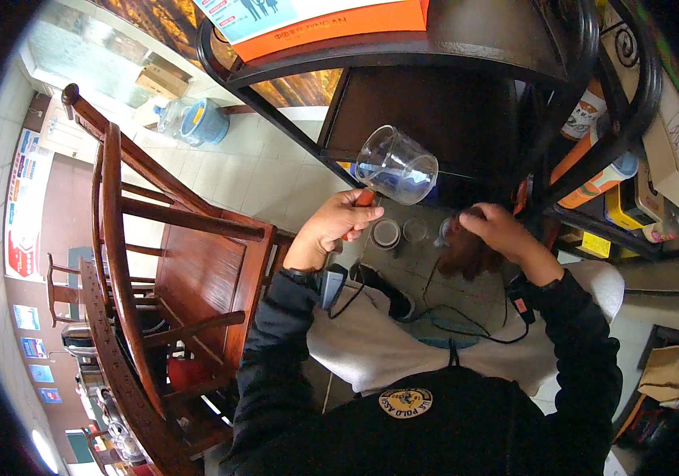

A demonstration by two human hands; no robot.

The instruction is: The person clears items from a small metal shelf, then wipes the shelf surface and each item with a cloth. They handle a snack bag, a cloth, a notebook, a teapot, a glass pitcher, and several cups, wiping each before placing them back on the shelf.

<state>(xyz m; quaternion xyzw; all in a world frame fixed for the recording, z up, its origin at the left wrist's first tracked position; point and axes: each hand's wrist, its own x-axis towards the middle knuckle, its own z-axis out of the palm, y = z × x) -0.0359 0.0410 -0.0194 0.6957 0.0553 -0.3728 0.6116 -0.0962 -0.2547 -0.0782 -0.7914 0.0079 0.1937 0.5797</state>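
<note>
My left hand (335, 224) is closed round the reddish-brown handle of a clear glass pitcher (399, 166). The pitcher is tilted, and no liquid can be made out in it. Off to the right, my right hand (502, 234) is closed on a dark brown cloth (470, 258) that hangs below the fingers; its outline is partly lost in shadow. Low between the two hands are a round whitish cup (385, 233) and a small clear glass (415, 230). Something small and shiny shows beside the cloth, too unclear to name.
A dark shelf rack (427, 119) stands ahead, with an orange box (331, 36) on top. To the left is a wooden armchair (205, 262). A black cable (466, 327) loops below my hands. Blue water bottles (205, 123) stand on the floor at the far left.
</note>
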